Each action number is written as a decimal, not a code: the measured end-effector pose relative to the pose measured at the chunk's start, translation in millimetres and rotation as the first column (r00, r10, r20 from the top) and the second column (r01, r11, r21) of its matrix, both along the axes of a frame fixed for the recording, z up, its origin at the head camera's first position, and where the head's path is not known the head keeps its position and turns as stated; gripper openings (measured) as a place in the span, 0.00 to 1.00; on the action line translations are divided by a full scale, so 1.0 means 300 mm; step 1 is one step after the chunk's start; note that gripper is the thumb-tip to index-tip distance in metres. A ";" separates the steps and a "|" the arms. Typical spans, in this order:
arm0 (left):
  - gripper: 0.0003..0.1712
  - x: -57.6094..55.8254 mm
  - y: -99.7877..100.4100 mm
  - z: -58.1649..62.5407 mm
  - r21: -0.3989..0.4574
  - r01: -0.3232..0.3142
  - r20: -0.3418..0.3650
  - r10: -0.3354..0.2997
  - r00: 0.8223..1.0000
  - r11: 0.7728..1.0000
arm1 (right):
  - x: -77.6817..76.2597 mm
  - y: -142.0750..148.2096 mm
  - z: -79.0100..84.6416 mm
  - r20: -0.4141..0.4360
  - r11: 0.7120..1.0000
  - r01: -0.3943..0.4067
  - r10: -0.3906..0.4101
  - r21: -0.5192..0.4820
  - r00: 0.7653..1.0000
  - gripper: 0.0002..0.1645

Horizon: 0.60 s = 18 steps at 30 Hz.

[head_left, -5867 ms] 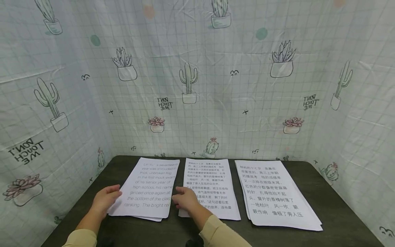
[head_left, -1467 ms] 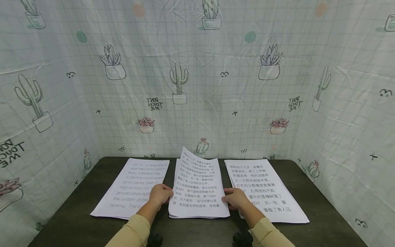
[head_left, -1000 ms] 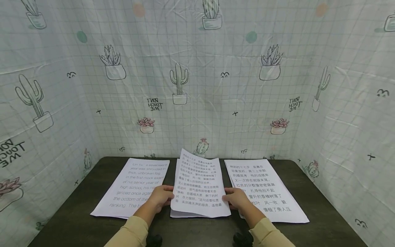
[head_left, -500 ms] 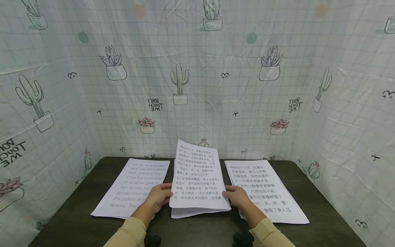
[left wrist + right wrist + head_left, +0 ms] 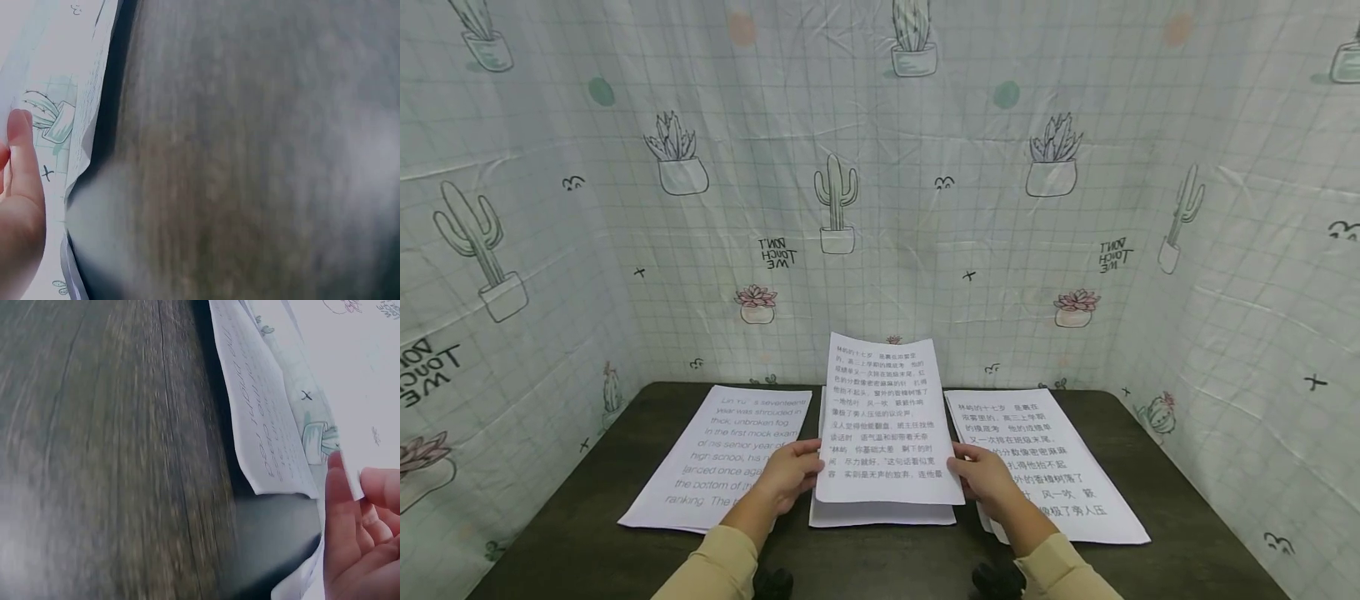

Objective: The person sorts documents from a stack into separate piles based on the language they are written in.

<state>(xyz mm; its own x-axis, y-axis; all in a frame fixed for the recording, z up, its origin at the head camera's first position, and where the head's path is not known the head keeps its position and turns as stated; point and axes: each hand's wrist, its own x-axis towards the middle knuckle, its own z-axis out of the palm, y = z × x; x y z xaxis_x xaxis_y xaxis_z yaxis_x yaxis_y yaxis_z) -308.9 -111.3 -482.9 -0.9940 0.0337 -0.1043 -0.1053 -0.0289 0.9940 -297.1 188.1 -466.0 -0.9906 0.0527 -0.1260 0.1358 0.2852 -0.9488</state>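
Observation:
A white page printed with Chinese characters, one sheet or a thin bundle, is tilted up above the middle paper stack. My left hand pinches its left edge near the bottom, and my right hand pinches the opposite edge. In the right wrist view, the paper's corner sits between thumb and fingers. The left wrist view catches only part of the left hand at the frame's edge. Most of the middle stack is hidden behind the raised page.
To the left lies a stack of pages in English, partly under my left forearm. A stack in larger Chinese print lies to the right, partly covered by my right hand. A cactus-patterned cloth surrounds the dark table.
Both hands have gone from the left stack to the middle one and taken hold of its top page. Over the last second that page has risen and tilted upright, uncovering the stack's front edge.

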 end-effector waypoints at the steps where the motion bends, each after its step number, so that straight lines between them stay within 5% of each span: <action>1: 0.30 0.001 0.003 0.001 0.002 0.005 0.000 -0.005 1.000 1.000 | 0.001 0.006 -0.002 -0.003 1.000 -0.001 0.001 -0.006 1.000 0.28; 18: 0.32 -0.016 0.141 0.029 0.036 0.129 -0.023 -0.128 0.992 0.991 | 0.023 0.191 0.004 -0.011 1.000 0.001 -0.002 -0.010 1.000 0.32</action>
<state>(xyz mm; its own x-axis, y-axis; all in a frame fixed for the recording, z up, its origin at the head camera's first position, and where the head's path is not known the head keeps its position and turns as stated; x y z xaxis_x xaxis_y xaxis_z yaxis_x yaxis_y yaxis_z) -313.6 -69.1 -474.1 -0.9831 0.1644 -0.0800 -0.0899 -0.0539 0.9945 -290.1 245.5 -464.7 -0.9919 0.0529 -0.1157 0.1259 0.2750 -0.9532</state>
